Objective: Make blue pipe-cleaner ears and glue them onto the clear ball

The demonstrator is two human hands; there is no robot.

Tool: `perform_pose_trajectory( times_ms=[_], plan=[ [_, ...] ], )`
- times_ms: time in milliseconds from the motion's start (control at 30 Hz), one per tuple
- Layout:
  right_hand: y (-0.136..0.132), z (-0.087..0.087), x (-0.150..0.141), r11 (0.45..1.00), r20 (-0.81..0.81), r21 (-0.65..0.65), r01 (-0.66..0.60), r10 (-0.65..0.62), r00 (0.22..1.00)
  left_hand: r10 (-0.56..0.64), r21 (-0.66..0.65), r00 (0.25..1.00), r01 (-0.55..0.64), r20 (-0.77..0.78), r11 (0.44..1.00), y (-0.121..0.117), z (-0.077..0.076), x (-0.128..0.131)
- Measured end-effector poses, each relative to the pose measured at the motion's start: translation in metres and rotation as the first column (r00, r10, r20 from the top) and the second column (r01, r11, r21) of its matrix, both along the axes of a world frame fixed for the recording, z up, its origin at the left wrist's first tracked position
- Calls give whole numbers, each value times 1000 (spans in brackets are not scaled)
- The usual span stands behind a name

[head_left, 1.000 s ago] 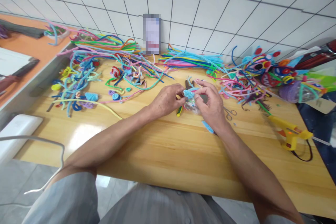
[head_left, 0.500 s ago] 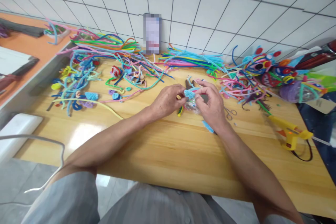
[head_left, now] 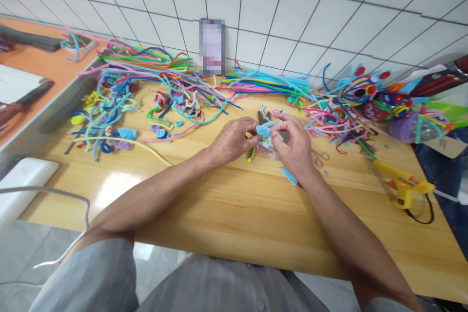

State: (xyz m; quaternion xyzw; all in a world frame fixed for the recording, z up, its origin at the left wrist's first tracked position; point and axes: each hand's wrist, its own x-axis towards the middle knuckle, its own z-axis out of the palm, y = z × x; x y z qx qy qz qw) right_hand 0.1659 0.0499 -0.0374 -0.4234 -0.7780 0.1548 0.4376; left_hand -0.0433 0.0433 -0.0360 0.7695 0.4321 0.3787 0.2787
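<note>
Between my hands is a small light-blue piece of coiled pipe cleaner (head_left: pixel 263 131). My left hand (head_left: pixel 234 141) pinches its left side with thumb and fingers. From the right, my right hand (head_left: pixel 295 146) grips the same piece between thumb and forefinger. Just below it lies a crumpled clear plastic item (head_left: pixel 269 149), partly hidden by the hands. A yellow-and-black handle (head_left: pixel 250 154) shows beside my left fingertips. Small metal scissors (head_left: pixel 321 157) lie right of my right hand, and a short blue fuzzy strip (head_left: pixel 289 176) lies beneath its wrist.
Bundles of coloured pipe cleaners (head_left: pixel 270 82) line the wall, with a loose tangle (head_left: pixel 117 102) on the left. A phone (head_left: pixel 212 48) leans on the tiles. At right are a yellow glue gun (head_left: pixel 404 183) and decorated crafts (head_left: pixel 393 102). A white cable (head_left: pixel 87 212) hangs at left.
</note>
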Motion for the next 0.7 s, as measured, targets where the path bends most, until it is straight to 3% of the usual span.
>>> perform_pose_trajectory(
  times_ms=[333, 533, 700],
  plan=[
    [0, 1, -1, 999, -28, -39, -2, 0, 1000, 28, -15, 1000, -28, -1, 1000, 2, -4, 2],
    [6, 8, 8, 974, -272, -215, -65, 4, 962, -53, -110, 991, 67, 126, 992, 4, 6, -4],
    [16, 17, 37, 990, -342, -138, 27, -74, 937, -110, -207, 983, 140, 148, 968, 13, 7, -17]
  ],
)
